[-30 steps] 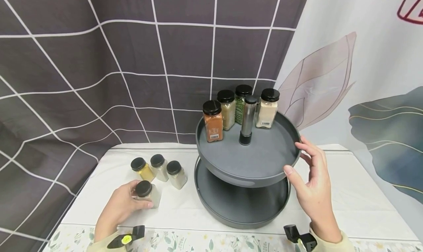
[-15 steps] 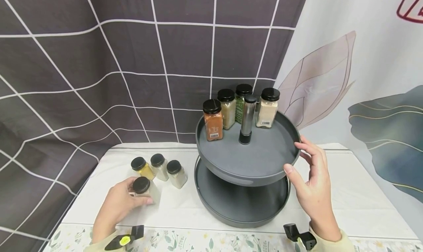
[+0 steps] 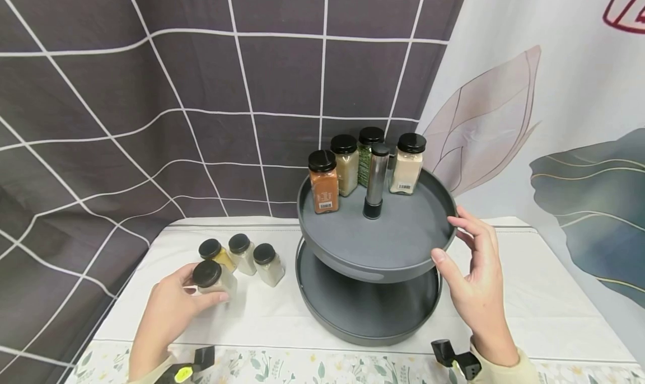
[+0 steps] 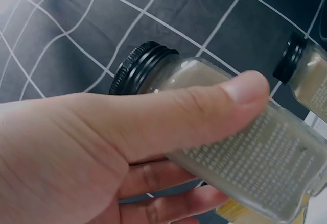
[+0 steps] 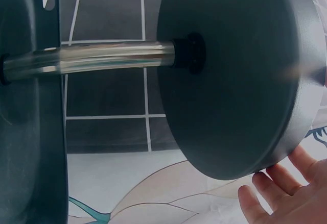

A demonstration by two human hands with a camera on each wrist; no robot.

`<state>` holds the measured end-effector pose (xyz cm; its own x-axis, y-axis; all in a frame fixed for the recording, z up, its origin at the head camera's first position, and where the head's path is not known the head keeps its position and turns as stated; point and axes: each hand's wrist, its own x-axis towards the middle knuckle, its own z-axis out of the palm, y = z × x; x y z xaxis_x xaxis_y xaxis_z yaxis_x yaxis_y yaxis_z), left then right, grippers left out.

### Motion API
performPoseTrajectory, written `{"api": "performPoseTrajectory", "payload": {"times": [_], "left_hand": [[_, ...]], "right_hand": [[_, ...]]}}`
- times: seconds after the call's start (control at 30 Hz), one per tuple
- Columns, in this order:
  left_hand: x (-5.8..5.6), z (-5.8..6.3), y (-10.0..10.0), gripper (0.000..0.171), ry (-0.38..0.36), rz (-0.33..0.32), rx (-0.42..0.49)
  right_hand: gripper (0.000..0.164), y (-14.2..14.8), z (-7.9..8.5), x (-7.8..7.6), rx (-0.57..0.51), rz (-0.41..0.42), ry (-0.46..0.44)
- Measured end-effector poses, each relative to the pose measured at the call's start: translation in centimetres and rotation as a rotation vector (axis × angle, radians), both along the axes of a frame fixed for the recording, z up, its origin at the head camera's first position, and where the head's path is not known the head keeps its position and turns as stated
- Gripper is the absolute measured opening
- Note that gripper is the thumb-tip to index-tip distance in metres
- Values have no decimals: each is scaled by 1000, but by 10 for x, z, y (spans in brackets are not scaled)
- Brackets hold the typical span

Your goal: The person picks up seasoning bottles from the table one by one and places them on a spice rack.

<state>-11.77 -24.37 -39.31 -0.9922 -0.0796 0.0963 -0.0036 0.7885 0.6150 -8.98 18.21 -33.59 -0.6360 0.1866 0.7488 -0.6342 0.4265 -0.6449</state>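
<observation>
In my left hand (image 3: 168, 303) is a spice jar (image 3: 221, 282) with a black lid and pale contents, held above the table. The left wrist view shows my thumb (image 4: 204, 112) across its printed side, the jar tilted and the fingers behind it. My right hand (image 3: 476, 277) touches the outer rim of the upper tray (image 3: 373, 244) of a grey two-tier turntable with thumb and fingertips. In the right wrist view, fingertips (image 5: 281, 178) rest against that tray's edge. The lower tray (image 3: 373, 331) lies beneath, joined by a metal post (image 5: 117, 58).
Beyond my left hand stand a yellow-filled jar (image 3: 216, 252) and two pale ones (image 3: 243, 255) (image 3: 269, 265) on the white cloth (image 3: 262, 317). Several jars, among them an orange one (image 3: 324, 191) and a green one (image 3: 367, 165), stand at the back of the upper tray.
My left hand has lifted the spice jar slightly and drawn it left. The right hand has stayed at the upper tray's rim, and the turntable looks unmoved.
</observation>
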Motion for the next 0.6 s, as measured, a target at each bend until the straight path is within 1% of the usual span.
{"api": "performPoseTrajectory", "payload": {"times": [0.23, 0.43, 0.6], "left_hand": [[5, 7, 3, 60, 56, 39, 30], [8, 12, 5, 59, 96, 86, 50], [8, 16, 10, 60, 124, 123, 76]], "right_hand": [[46, 0, 0, 0, 4, -4, -1], [46, 0, 0, 0, 5, -5, -3], [45, 1, -1, -1, 3, -4, -3]]}}
